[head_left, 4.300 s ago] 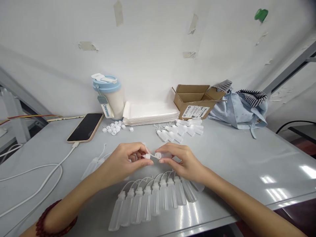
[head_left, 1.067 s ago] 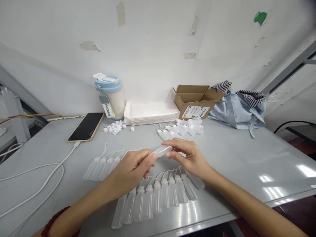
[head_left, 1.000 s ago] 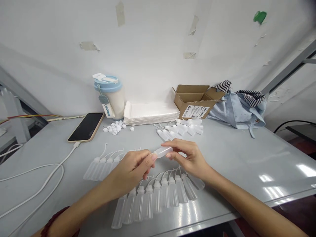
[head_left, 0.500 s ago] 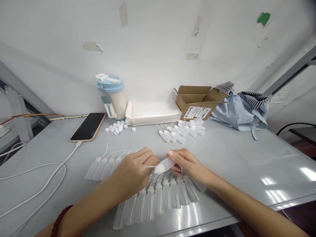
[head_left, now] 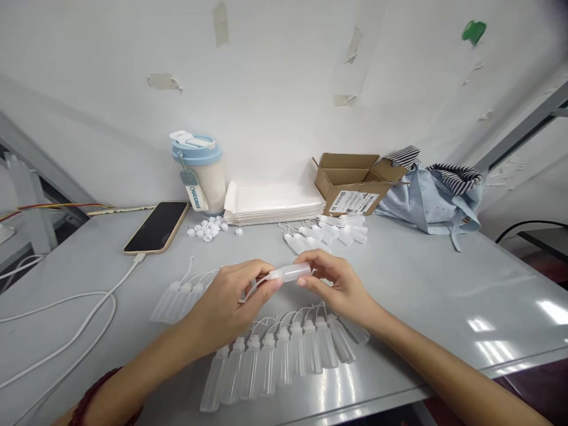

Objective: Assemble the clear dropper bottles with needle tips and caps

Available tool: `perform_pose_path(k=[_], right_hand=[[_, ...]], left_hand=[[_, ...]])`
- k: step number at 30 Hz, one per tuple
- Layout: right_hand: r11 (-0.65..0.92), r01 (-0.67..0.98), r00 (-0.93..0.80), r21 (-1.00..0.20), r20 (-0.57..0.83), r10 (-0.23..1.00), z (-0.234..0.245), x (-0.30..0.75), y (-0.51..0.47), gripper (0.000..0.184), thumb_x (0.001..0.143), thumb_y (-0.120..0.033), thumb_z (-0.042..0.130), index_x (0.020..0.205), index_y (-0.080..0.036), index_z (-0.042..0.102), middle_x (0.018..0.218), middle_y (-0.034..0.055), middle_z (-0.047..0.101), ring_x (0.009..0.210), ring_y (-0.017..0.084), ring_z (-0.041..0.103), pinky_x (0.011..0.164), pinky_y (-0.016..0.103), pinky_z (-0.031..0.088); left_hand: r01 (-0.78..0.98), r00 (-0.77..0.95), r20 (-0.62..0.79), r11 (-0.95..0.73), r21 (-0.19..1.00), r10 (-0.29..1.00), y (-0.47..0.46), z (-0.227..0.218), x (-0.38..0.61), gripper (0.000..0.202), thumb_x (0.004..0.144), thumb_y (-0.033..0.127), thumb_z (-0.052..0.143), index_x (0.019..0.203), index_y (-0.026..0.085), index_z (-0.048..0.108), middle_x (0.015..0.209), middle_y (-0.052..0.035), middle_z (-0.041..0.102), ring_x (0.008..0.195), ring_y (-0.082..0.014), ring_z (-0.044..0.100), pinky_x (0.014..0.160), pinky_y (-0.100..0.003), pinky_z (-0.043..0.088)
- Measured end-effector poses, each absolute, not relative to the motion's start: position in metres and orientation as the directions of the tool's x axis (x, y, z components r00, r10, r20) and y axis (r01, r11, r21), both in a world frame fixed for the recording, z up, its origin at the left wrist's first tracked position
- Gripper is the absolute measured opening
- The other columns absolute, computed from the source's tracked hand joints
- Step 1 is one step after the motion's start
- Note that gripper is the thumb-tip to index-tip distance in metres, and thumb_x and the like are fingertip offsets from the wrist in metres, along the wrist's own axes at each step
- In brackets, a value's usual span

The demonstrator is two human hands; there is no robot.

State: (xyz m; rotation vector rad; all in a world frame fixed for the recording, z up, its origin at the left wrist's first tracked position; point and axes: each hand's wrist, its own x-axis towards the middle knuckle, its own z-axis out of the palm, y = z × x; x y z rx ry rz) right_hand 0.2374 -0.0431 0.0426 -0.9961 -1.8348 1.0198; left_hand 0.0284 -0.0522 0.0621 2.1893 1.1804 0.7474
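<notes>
Between my hands, above the table, a small translucent plastic squeeze bottle (head_left: 291, 272) lies almost level, its neck to the left. My left hand (head_left: 237, 296) pinches it at the neck, where a thin white tube curves down. The thumb and fingers of my right hand (head_left: 331, 281) close around its base end. Below them is a row of similar bottles (head_left: 284, 355), each with a thin curved tube at its top. More bottles (head_left: 177, 302) lie to the left, partly covered by my left hand.
Small white caps (head_left: 207, 227) lie by a blue-lidded cup (head_left: 199, 171). Behind are stacked white envelopes (head_left: 275, 204), smaller bottles (head_left: 328, 231), an open cardboard box (head_left: 352, 183) and a light blue bag (head_left: 426, 198). A phone (head_left: 157, 228) with a white cable (head_left: 106, 302) is at left.
The bottle has turned from slanting toward me to nearly level and moved up a little. My left hand has come onto its neck, and my right hand has shifted to its base end.
</notes>
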Motion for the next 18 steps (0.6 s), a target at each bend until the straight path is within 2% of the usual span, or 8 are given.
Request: perform_pose_path(k=[2, 4, 7, 11, 14, 18], right_hand=[[0.468, 0.303, -0.388, -0.83, 0.341, 0.856, 0.042, 0.238, -0.043, 0.016, 0.086, -0.035, 0.059, 0.093, -0.02, 0.061, 0.078, 0.0018, 0.059, 0.066, 0.013, 0.05, 0.059, 0.026, 0.04], [0.505, 0.342, -0.411, -0.793, 0.357, 0.839, 0.042, 0.24, -0.043, 0.018, 0.089, -0.036, 0.053, 0.09, -0.02, 0.062, 0.073, 0.0018, 0.057, 0.063, 0.013, 0.048, 0.06, 0.027, 0.039], [0.426, 0.358, -0.418, -0.831, 0.265, 0.869, 0.044, 0.24, -0.044, 0.028, 0.092, -0.039, 0.046, 0.082, -0.018, 0.061, 0.067, 0.0011, 0.052, 0.062, 0.013, 0.045, 0.059, 0.027, 0.036], [0.28, 0.324, -0.416, -0.904, 0.13, 0.9, 0.045, 0.238, -0.043, 0.036, 0.091, -0.046, 0.045, 0.073, -0.017, 0.057, 0.059, -0.0025, 0.042, 0.056, 0.011, 0.038, 0.054, 0.025, 0.03], [0.224, 0.289, -0.42, -0.931, 0.087, 0.904, 0.043, 0.237, -0.041, 0.041, 0.09, -0.05, 0.046, 0.065, -0.017, 0.051, 0.056, -0.0046, 0.035, 0.053, 0.009, 0.031, 0.05, 0.024, 0.026], [0.149, 0.267, -0.445, -0.952, 0.016, 0.896, 0.038, 0.24, -0.038, 0.046, 0.088, -0.054, 0.046, 0.06, -0.018, 0.044, 0.054, -0.0054, 0.033, 0.05, 0.008, 0.028, 0.048, 0.024, 0.022]], left_hand=[[0.557, 0.492, 0.275, -0.541, 0.63, 0.826, -0.052, 0.059, 0.028, 0.019, 0.092, 0.027, 0.045, 0.084, 0.019, 0.06, 0.067, 0.0023, 0.058, 0.059, -0.0112, 0.05, 0.052, -0.022, 0.037], [0.531, 0.539, 0.382, -0.655, 0.538, 0.751, -0.051, 0.054, 0.027, 0.018, 0.092, 0.023, 0.045, 0.083, 0.017, 0.059, 0.064, 0.0017, 0.056, 0.058, -0.0115, 0.049, 0.053, -0.023, 0.037], [0.524, 0.604, 0.515, -0.79, 0.32, 0.609, -0.052, 0.049, 0.028, 0.019, 0.093, 0.018, 0.044, 0.078, 0.016, 0.057, 0.061, 0.0003, 0.052, 0.056, -0.0127, 0.044, 0.052, -0.026, 0.035], [0.546, 0.668, 0.579, -0.836, 0.045, 0.468, -0.053, 0.044, 0.03, 0.023, 0.091, 0.009, 0.043, 0.072, 0.015, 0.054, 0.061, -0.0011, 0.05, 0.054, -0.0137, 0.037, 0.05, -0.029, 0.031], [0.559, 0.695, 0.59, -0.825, -0.083, 0.411, -0.052, 0.045, 0.03, 0.024, 0.091, 0.008, 0.045, 0.07, 0.016, 0.053, 0.06, -0.0008, 0.049, 0.054, -0.0142, 0.036, 0.049, -0.03, 0.029], [0.572, 0.73, 0.568, -0.795, -0.202, 0.38, -0.052, 0.045, 0.029, 0.021, 0.092, 0.011, 0.046, 0.074, 0.015, 0.055, 0.06, -0.0006, 0.05, 0.054, -0.0149, 0.039, 0.049, -0.03, 0.031]])
